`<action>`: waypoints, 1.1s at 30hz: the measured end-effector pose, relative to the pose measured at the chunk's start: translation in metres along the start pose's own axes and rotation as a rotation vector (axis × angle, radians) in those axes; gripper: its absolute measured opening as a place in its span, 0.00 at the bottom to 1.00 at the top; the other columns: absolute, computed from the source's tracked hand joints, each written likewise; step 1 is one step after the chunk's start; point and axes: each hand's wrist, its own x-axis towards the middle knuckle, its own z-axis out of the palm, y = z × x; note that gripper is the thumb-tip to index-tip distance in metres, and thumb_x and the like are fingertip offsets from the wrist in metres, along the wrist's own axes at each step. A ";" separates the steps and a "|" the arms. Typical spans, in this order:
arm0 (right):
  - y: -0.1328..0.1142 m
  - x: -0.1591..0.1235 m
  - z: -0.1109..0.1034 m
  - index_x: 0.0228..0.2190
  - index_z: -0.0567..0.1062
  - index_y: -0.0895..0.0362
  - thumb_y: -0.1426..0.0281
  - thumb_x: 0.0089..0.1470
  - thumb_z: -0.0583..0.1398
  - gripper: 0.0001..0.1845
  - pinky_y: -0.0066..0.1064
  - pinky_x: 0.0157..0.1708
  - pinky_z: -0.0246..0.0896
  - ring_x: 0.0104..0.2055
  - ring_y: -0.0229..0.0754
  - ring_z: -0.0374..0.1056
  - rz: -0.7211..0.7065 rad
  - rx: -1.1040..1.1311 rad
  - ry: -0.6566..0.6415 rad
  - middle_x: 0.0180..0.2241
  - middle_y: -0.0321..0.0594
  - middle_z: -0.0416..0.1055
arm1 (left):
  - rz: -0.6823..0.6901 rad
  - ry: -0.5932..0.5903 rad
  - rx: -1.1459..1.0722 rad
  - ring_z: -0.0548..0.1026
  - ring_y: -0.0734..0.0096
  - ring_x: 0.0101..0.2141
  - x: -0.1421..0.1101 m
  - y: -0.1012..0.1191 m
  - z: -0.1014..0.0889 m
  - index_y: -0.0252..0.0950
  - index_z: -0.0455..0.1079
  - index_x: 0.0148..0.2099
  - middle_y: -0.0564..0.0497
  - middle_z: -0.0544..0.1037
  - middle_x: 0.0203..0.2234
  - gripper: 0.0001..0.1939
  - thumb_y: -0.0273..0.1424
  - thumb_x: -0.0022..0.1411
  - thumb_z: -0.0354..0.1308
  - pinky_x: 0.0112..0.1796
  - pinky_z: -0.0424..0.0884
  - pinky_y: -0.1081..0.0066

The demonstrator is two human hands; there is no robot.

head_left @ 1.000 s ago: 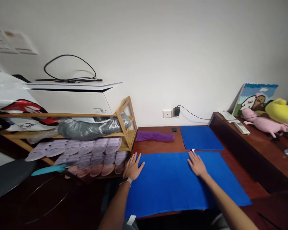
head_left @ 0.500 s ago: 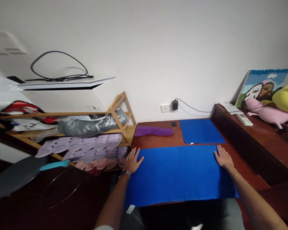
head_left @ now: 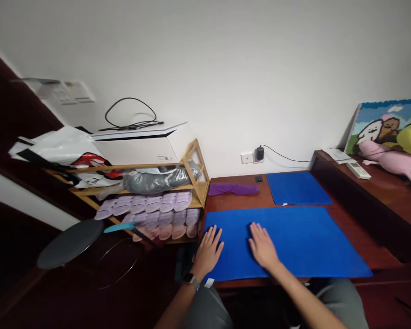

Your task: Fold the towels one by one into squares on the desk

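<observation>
A large blue towel [head_left: 301, 242] lies spread flat near the front of the reddish-brown desk. My left hand [head_left: 207, 253], with a watch at the wrist, rests on the towel's left edge with fingers stretched out. Flat on the towel, left of its middle, lies my right hand [head_left: 263, 246], also with straight fingers and holding nothing. A white tag [head_left: 209, 283] sticks out at the towel's front left corner. Behind it lies a smaller folded blue towel [head_left: 297, 188]. A purple cloth [head_left: 233, 188] lies bunched in a strip at the back left of the desk.
On the left stands a wooden rack [head_left: 195, 176] with slippers [head_left: 154, 203] and a white box [head_left: 137, 151]. A round dark stool seat [head_left: 70, 243] is beside it. The raised ledge at right bears a remote [head_left: 359, 171], a pink plush toy [head_left: 388, 157] and a picture [head_left: 380, 123].
My right hand went out to the towel's right edge and has come back left across it. My left hand stays at the left edge. The camera view has shifted.
</observation>
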 end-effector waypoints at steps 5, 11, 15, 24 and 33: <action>-0.101 0.014 0.035 0.72 0.54 0.63 0.62 0.71 0.43 0.34 0.47 0.74 0.35 0.77 0.48 0.39 -0.154 0.095 -0.139 0.74 0.45 0.45 | 0.009 -0.050 0.064 0.56 0.56 0.72 -0.027 0.005 0.010 0.50 0.48 0.77 0.47 0.56 0.74 0.31 0.43 0.77 0.45 0.68 0.58 0.49; -0.090 0.010 0.034 0.72 0.52 0.62 0.58 0.72 0.42 0.35 0.46 0.74 0.34 0.77 0.48 0.38 -0.106 0.078 -0.156 0.74 0.46 0.44 | -0.016 -0.076 0.062 0.55 0.56 0.72 -0.022 0.001 0.011 0.49 0.51 0.76 0.47 0.56 0.74 0.30 0.45 0.77 0.45 0.68 0.57 0.49; -0.016 -0.015 0.015 0.73 0.52 0.57 0.56 0.72 0.40 0.35 0.48 0.74 0.35 0.76 0.48 0.40 0.012 0.015 -0.098 0.74 0.43 0.45 | -0.029 -0.093 0.037 0.53 0.56 0.72 -0.019 0.003 0.007 0.50 0.49 0.76 0.48 0.54 0.75 0.31 0.47 0.76 0.44 0.69 0.56 0.49; 0.232 -0.099 -0.058 0.72 0.55 0.56 0.52 0.68 0.38 0.39 0.50 0.73 0.39 0.76 0.50 0.44 0.440 -0.246 -0.040 0.73 0.43 0.50 | -0.052 -0.119 0.037 0.53 0.57 0.73 -0.014 0.001 0.005 0.51 0.51 0.76 0.50 0.54 0.75 0.31 0.48 0.76 0.43 0.69 0.53 0.49; 0.325 -0.131 -0.084 0.72 0.53 0.60 0.55 0.66 0.37 0.41 0.52 0.71 0.44 0.76 0.53 0.44 0.590 -0.274 -0.033 0.74 0.45 0.48 | -0.050 -0.161 0.063 0.54 0.55 0.72 -0.011 -0.007 0.009 0.52 0.51 0.75 0.50 0.54 0.74 0.31 0.49 0.75 0.44 0.68 0.56 0.49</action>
